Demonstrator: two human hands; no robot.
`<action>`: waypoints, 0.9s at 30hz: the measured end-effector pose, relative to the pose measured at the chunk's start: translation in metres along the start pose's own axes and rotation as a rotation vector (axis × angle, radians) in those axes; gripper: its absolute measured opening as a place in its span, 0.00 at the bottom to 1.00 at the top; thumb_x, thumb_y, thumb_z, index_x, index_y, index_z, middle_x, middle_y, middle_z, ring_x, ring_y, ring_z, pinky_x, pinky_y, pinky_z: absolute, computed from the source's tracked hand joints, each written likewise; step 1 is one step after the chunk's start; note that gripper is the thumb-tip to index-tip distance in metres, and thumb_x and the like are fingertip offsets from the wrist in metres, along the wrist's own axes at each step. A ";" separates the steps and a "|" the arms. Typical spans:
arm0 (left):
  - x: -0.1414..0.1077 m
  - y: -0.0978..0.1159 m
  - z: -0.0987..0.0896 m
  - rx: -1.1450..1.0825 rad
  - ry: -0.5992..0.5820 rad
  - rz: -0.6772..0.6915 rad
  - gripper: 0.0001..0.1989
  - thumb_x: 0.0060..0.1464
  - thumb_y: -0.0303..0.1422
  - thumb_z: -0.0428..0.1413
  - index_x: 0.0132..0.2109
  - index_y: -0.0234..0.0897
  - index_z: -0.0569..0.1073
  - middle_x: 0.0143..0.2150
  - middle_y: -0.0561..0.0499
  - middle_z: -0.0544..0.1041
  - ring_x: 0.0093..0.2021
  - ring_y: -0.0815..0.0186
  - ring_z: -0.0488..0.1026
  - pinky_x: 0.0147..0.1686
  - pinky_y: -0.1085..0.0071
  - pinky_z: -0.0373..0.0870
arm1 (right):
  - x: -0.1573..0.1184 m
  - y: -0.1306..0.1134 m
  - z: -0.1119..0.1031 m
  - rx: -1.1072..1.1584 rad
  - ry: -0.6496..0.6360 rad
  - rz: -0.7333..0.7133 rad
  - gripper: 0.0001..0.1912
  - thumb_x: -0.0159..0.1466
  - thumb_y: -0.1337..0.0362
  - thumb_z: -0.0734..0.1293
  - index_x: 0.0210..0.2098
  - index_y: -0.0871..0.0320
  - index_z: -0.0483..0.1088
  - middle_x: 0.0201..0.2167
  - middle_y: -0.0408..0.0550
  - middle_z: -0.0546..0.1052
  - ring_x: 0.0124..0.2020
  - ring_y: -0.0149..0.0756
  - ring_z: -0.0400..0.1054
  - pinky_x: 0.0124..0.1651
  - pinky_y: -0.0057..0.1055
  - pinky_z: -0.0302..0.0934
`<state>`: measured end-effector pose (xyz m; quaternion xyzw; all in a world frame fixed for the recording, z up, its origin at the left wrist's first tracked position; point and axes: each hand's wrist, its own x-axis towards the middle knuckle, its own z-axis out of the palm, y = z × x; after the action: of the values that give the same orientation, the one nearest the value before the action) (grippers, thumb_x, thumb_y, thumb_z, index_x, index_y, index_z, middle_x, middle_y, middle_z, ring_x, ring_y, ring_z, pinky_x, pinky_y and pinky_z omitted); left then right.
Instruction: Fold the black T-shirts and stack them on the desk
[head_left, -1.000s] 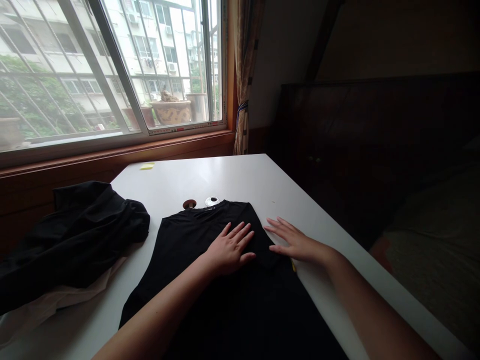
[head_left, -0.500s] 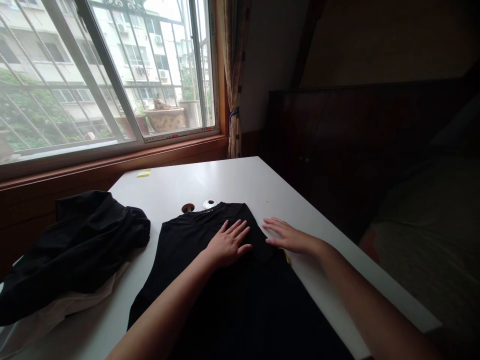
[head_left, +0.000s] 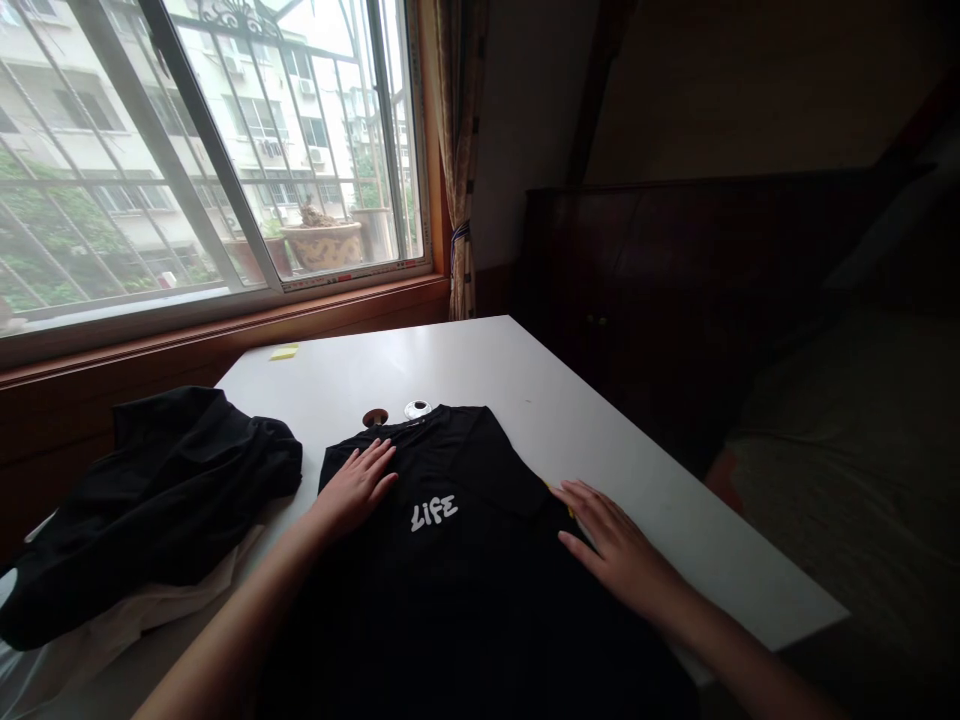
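A black T-shirt (head_left: pixel 457 580) lies spread on the white table (head_left: pixel 480 360), its collar toward the far side. White lettering shows on its chest, upside down from where I look. My left hand (head_left: pixel 356 490) rests flat on the shirt's upper left part, fingers stretched out. On the right edge, by a small yellow patch, my right hand (head_left: pixel 611 545) lies with its fingers extended over the cloth. Both hands hold nothing. The shirt's lower part is dark and runs out of view at the bottom.
A heap of black cloth (head_left: pixel 157 490) lies at the table's left, over pale fabric (head_left: pixel 142 610). Beyond the collar are a round hole (head_left: pixel 375 417) and a white ring (head_left: pixel 418 410). A yellow sticky note (head_left: pixel 283 353) is near the far edge, below the window (head_left: pixel 225 150).
My left hand has moved left across the shirt, uncovering the white lettering. My right hand has come nearer and lower, onto the shirt's right edge.
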<state>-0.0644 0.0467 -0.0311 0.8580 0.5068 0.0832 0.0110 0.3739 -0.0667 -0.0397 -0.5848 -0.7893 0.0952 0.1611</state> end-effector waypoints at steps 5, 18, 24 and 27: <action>-0.020 -0.012 0.004 0.031 -0.058 -0.041 0.31 0.70 0.49 0.40 0.73 0.42 0.52 0.75 0.52 0.48 0.75 0.60 0.44 0.72 0.56 0.41 | -0.015 -0.011 0.001 0.052 0.100 0.088 0.18 0.70 0.53 0.60 0.58 0.45 0.67 0.45 0.51 0.76 0.50 0.49 0.70 0.51 0.46 0.68; -0.005 -0.014 0.005 0.090 -0.104 -0.129 0.32 0.70 0.49 0.38 0.74 0.44 0.48 0.76 0.54 0.43 0.75 0.60 0.41 0.72 0.56 0.38 | -0.004 -0.013 0.021 -0.066 0.168 0.042 0.13 0.72 0.63 0.53 0.48 0.52 0.66 0.44 0.54 0.77 0.42 0.48 0.73 0.44 0.45 0.66; 0.006 -0.013 0.005 0.110 -0.112 -0.247 0.32 0.70 0.48 0.37 0.74 0.41 0.48 0.76 0.53 0.42 0.75 0.60 0.39 0.72 0.53 0.39 | 0.042 0.004 0.012 -0.170 0.095 0.030 0.12 0.72 0.65 0.54 0.48 0.55 0.66 0.43 0.54 0.76 0.43 0.46 0.71 0.46 0.42 0.63; 0.012 -0.015 0.008 0.110 -0.101 -0.305 0.32 0.70 0.47 0.36 0.74 0.39 0.49 0.76 0.51 0.42 0.75 0.58 0.39 0.71 0.51 0.40 | 0.068 0.010 0.010 -0.221 0.074 0.020 0.12 0.72 0.65 0.54 0.47 0.55 0.67 0.44 0.54 0.76 0.45 0.46 0.70 0.46 0.40 0.62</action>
<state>-0.0707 0.0645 -0.0391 0.7735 0.6337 0.0095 0.0017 0.3616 0.0018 -0.0423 -0.6101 -0.7825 -0.0123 0.1240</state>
